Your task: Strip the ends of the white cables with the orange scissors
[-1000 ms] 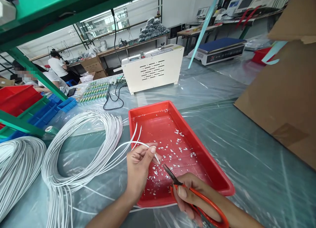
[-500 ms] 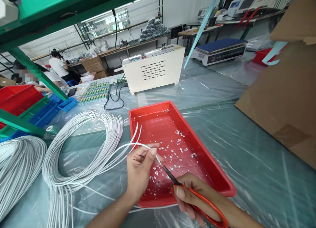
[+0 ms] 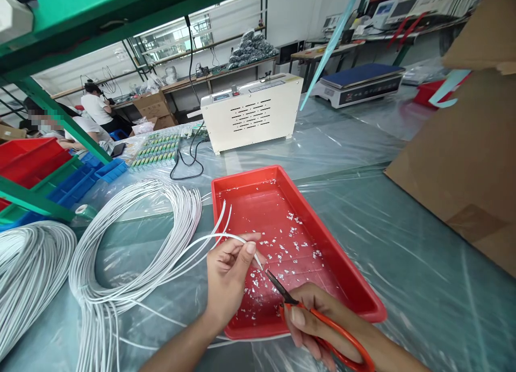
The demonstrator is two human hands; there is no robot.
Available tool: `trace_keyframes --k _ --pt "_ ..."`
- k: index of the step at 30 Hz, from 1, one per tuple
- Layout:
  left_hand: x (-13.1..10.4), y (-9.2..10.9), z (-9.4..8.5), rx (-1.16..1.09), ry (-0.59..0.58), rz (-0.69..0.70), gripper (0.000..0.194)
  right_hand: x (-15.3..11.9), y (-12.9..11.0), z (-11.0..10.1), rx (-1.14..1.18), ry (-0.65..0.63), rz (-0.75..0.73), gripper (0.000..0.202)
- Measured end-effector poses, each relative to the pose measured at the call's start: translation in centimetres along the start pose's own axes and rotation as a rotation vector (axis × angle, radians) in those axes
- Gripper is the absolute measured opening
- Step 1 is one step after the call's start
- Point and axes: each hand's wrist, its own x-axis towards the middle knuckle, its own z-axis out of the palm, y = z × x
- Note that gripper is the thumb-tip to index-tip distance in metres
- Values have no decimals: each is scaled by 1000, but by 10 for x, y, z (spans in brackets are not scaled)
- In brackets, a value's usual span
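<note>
Between thumb and fingers, my left hand (image 3: 229, 270) pinches a white cable (image 3: 226, 235) close to its tip, which points down to the right. My right hand (image 3: 310, 318) grips scissors with orange handles (image 3: 342, 334). The dark scissor blades (image 3: 280, 287) look closed, with their tip a small gap away from the cable's end. Both hands are over the near part of a red tray (image 3: 258, 210), where small clear and white scraps (image 3: 296, 245) lie scattered. The cable runs back to a large white coil (image 3: 137, 243) left of the tray.
A second cable bundle (image 3: 32, 280) lies at far left, below stacked bins (image 3: 36, 162). Behind the tray stands a cream machine (image 3: 252, 114) with a black cord. A cardboard box (image 3: 463, 184) is at right, a scale (image 3: 358, 84) farther back. Two people sit at back left.
The scissor tip has come slightly away from the cable's end, leaving a small gap. My left hand keeps its hold in the same place.
</note>
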Motion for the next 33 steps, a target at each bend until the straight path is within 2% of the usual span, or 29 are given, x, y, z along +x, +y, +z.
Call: trace_keyframes --k 33 --pt "0 1 -1 20 -8 32 16 -1 -1 -1 13 10 42 52"
